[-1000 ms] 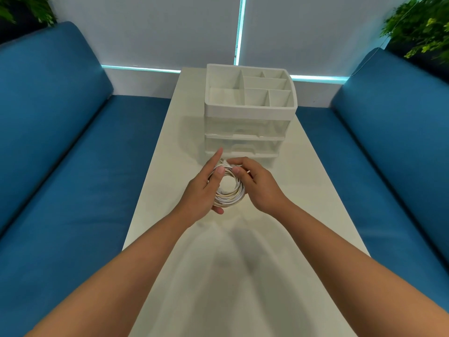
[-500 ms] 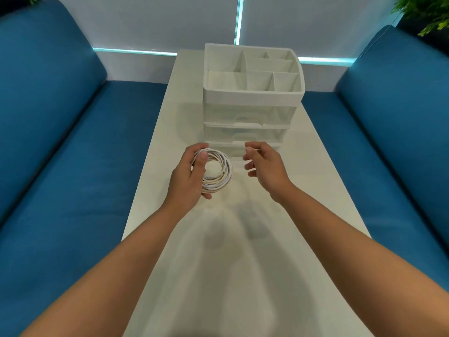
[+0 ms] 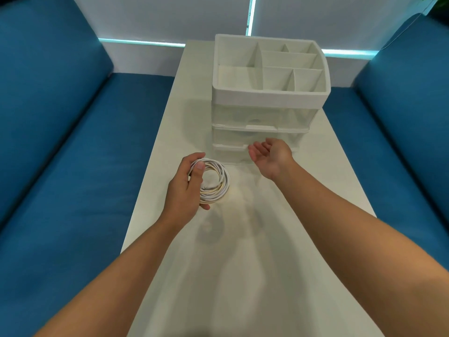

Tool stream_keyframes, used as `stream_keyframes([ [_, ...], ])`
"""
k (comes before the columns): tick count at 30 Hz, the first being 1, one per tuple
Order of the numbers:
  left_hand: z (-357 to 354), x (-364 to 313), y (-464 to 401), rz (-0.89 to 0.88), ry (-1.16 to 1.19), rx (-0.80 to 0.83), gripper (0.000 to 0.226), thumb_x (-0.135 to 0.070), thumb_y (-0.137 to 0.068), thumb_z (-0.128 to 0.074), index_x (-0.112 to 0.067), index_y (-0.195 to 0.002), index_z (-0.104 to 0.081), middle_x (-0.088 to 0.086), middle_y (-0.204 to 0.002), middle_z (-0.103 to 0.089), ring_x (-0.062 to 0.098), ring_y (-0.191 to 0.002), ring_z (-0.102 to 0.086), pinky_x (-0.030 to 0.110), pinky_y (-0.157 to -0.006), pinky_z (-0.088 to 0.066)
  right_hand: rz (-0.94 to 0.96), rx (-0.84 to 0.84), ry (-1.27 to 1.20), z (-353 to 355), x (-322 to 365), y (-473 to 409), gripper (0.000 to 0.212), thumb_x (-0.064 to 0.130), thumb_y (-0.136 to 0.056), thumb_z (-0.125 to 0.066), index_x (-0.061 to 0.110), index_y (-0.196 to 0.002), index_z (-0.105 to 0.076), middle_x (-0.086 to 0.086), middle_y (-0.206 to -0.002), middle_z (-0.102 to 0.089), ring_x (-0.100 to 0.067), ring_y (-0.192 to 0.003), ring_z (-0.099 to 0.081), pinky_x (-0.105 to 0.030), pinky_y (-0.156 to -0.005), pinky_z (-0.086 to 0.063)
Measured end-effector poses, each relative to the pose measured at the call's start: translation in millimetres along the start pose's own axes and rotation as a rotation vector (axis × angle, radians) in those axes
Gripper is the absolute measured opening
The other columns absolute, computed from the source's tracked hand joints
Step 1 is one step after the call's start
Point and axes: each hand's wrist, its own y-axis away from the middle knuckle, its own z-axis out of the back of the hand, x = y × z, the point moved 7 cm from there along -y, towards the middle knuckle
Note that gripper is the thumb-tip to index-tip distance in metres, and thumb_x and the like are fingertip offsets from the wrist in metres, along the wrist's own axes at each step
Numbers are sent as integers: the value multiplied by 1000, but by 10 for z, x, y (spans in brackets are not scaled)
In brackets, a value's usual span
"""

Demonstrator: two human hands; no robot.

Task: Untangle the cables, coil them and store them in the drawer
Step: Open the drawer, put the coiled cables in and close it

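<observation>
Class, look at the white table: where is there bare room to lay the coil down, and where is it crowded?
Bare table lies between the two forearms, and in strips left and right of the drawer organizer. It is crowded in front of the bottom drawer, where the right hand reaches with relaxed fingers and the left hand grips the coiled cables.

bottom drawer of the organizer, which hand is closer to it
Right. The right hand reaches palm-up at the front of the bottom drawer; the left hand is nearer the person, gripping the coiled cables.
</observation>
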Motion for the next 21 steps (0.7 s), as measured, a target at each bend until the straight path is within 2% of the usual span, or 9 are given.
stream_keyframes([
  [2, -5, 19, -15, 7, 1, -1, 28, -39, -103, -37, -37, -127, -52, -10, -94, -55, 14, -75, -60, 29, -48, -55, -3, 20, -63, -4, -10, 12, 16, 11, -101, -42, -2, -101, -52, -14, -97, -59, -31, -110, -62, -34, -86, -52],
  [6, -10, 26, -23, 15, 8, -5, 27, -39, -104, -37, -39, -126, -52, -9, -96, -55, 6, -75, -60, 28, -48, -55, 3, 25, -120, 68, -62, 64, 18, 10, -101, -43, 0, -88, -53, -14, -94, -58, -31, -92, -64, -35, -84, -53],
  [10, 21, -25, -18, 8, 22, -16, 28, -40, -103, -38, -38, -127, -53, -6, -91, -54, 15, -77, -59, 29, -48, -55, -9, 36, -175, 168, -161, 214, 19, 11, -101, -43, 1, -87, -52, -16, -93, -56, -33, -91, -63, -37, -87, -53],
  [15, 88, -111, 43, -26, 47, -38, 27, -41, -103, -39, -39, -125, -53, -1, -94, -55, 14, -82, -57, 33, -48, -56, -21, 26, -218, 346, -351, 520, 22, 12, -100, -43, 4, -81, -51, -15, -89, -55, -32, -85, -64, -36, -79, -55],
  [21, 131, -209, 166, -63, 45, -35, 27, -41, -103, -39, -38, -125, -53, -6, -97, -56, 12, -81, -58, 32, -47, -56, -25, 34, -250, 461, -506, 792, 22, 14, -100, -44, 4, -81, -52, -13, -88, -57, -31, -85, -66, -36, -77, -55],
])
